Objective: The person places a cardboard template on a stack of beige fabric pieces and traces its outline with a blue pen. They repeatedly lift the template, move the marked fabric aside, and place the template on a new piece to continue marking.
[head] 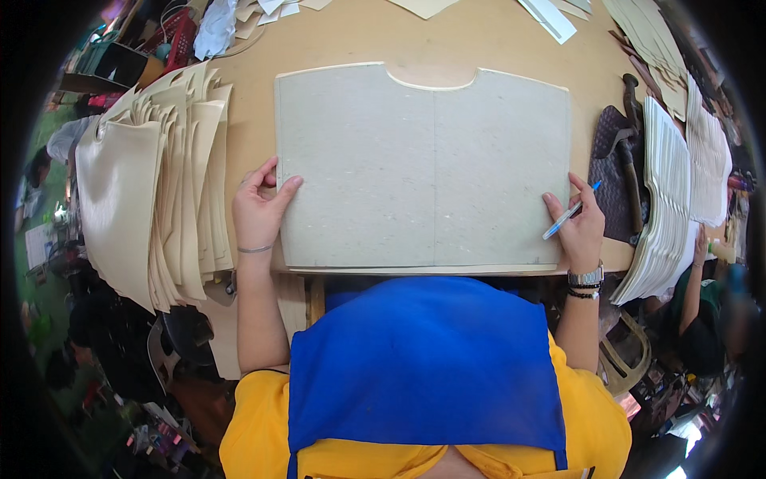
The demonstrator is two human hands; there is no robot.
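A wide grey pattern board lies flat before me, with a curved notch in its far edge and a line down its middle. A cream sheet shows from under its near edge. My left hand pinches the board's left edge, thumb on top. At the right edge, my right hand has its thumb on the board and its fingers along the side. A clear ballpoint pen with a blue cap end is tucked in that same hand.
Cream cut sheets are piled at the left, overhanging the table. Right of the board lie a hammer, a dark textured piece and a stack of white sheets. A red basket stands far left. Other people are at both sides.
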